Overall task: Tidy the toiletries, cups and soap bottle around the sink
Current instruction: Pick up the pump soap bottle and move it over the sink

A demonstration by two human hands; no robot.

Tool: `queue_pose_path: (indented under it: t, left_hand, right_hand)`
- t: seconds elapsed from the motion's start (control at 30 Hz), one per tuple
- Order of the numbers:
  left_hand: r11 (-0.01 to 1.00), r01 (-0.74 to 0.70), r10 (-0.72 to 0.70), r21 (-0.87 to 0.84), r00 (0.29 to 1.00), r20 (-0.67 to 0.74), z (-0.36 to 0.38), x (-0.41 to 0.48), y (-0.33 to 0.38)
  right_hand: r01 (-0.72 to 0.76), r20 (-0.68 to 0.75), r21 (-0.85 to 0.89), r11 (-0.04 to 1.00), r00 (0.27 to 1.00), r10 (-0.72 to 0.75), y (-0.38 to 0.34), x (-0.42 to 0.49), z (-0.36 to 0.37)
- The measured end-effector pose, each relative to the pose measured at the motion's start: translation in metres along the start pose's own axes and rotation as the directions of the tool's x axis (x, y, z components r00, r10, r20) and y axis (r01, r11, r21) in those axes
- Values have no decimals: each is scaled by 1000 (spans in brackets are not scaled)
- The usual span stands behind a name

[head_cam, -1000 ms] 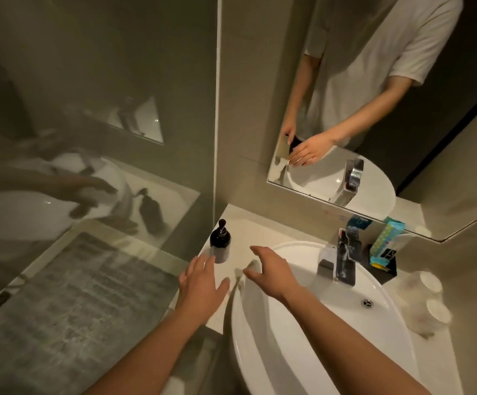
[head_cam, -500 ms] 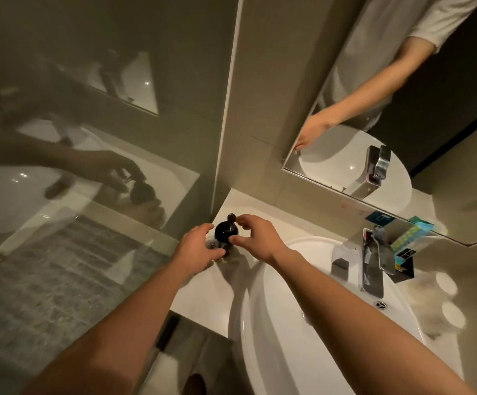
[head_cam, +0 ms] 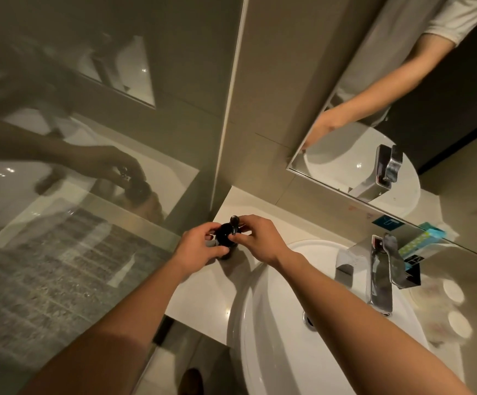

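A dark soap bottle [head_cam: 226,236] with a pump head stands on the white counter [head_cam: 203,292] left of the sink [head_cam: 277,323]. My left hand [head_cam: 200,249] wraps its body from the left. From the right, the fingers of my right hand [head_cam: 256,238] pinch the pump. Two upturned clear cups [head_cam: 453,306] stand at the right of the sink, blurred. A teal toiletry box [head_cam: 419,242] sits in a black holder [head_cam: 412,272] behind the tap.
A chrome tap [head_cam: 379,277] stands at the back of the basin. The mirror [head_cam: 402,115] hangs above it. A glass shower partition [head_cam: 89,166] closes off the left side, right next to the counter's edge. The floor [head_cam: 180,366] shows below the counter.
Both hands have moved from the sink's rim up to the soap bottle and closed on it. The view has shifted closer and to the left.
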State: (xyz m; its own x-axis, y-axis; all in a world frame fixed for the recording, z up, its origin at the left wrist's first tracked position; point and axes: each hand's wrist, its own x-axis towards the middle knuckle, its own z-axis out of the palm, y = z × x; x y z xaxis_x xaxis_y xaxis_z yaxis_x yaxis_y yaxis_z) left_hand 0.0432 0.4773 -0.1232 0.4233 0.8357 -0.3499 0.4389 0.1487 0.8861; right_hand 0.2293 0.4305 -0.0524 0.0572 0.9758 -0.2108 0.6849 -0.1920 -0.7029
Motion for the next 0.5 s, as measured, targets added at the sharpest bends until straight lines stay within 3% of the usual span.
queue_pose_path:
  t: [0.5]
  left_hand:
    - [982, -181, 175, 60, 980, 97, 62, 42, 69]
  right_hand:
    - [-113, -145, 120, 986, 981, 130, 40, -20, -80]
